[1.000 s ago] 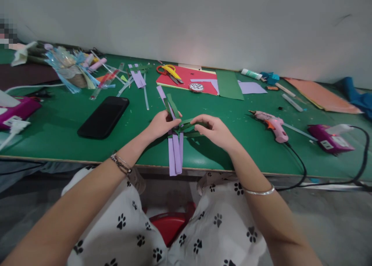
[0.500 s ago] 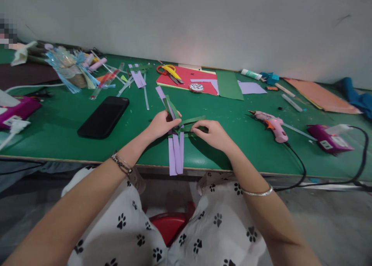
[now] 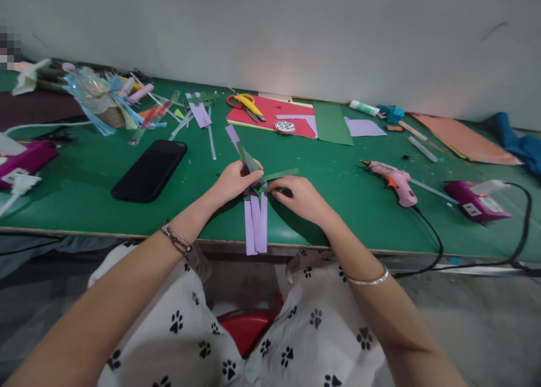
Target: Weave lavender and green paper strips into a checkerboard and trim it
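Note:
Crossed paper strips lie at the front middle of the green table [image 3: 84, 195]. Several lilac strips [image 3: 256, 223] run toward me past the table edge, and dark green strips [image 3: 279, 174] cross them sideways. My left hand [image 3: 234, 179] is closed, pinching the strips where they cross, with a green and a lilac strip sticking up behind its fingers. My right hand [image 3: 299, 198] is closed on a green strip just right of the crossing. Both hands almost touch.
A black phone [image 3: 150, 169] lies left of my hands. A pink glue gun [image 3: 393, 179] with black cord lies to the right, a purple device [image 3: 475, 204] beyond it. Scissors [image 3: 245, 103], red paper [image 3: 274, 116], green card [image 3: 332, 123] and loose strips sit behind.
My right hand has slid left along the green strips toward the crossing, and the green strip ends have drawn in. My left hand has held its place.

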Demonstrator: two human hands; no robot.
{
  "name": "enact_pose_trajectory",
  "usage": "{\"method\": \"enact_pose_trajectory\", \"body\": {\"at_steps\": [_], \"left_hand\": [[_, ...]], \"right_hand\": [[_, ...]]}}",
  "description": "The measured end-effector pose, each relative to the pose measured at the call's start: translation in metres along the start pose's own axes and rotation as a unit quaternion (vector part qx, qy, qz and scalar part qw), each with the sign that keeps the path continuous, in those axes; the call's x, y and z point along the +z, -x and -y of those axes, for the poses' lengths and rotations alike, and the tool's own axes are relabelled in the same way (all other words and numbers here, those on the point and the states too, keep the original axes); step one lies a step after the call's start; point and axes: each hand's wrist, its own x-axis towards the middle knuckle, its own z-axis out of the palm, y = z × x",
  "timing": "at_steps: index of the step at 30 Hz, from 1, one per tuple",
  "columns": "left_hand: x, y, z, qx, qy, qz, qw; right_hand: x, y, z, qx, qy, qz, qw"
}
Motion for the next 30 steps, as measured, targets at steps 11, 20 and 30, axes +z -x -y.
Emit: {"method": "enact_pose_trajectory", "body": {"at_steps": [11, 20, 30], "left_hand": [[-0.002, 0.000, 0.003, 0.011, 0.005, -0.006, 1.000], [-0.004, 0.001, 0.003, 0.023, -0.005, 0.003, 1.000], [-0.015, 0.003, 0.003, 0.022, -0.069, 0.042, 0.996]], "right_hand": [[0.003, -0.003, 0.008, 0.026, 0.131, 0.038, 0.990], [0.002, -0.001, 0.007, 0.036, 0.160, 0.042, 0.986], [0.002, 0.001, 0.004, 0.027, 0.170, 0.042, 0.984]]}}
